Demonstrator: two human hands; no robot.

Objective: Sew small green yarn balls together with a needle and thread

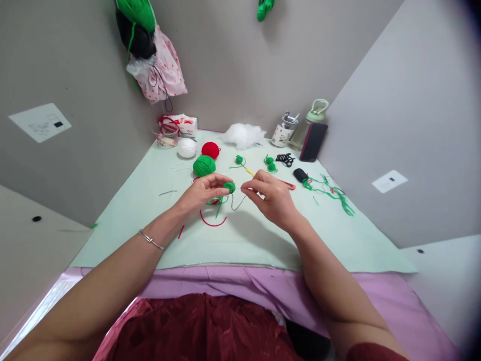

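A small green yarn ball [229, 187] is pinched between the thumb and fingers of my left hand [205, 191]. Green yarn tails and a bit of red hang below it. Just to the right, my right hand [271, 194] is closed in a pinch, its fingertips a short gap from the ball. A thin, pale, needle-like thing [238, 188] spans that gap, too fine to make out surely. Below, a dark thread [236, 207] loops down between the ball and my right fingers. Behind my right hand lies a yellow-handled stick, perhaps a crochet hook [249, 171], partly hidden.
Behind my hands are green [204, 166], red [210, 150] and white [187, 148] yarn balls, and white stuffing [243, 136]. Small green pieces [269, 163], a black claw clip [285, 160], yarn scraps [340, 196], a phone [313, 142] and a bottle [316, 113] stand rightward.
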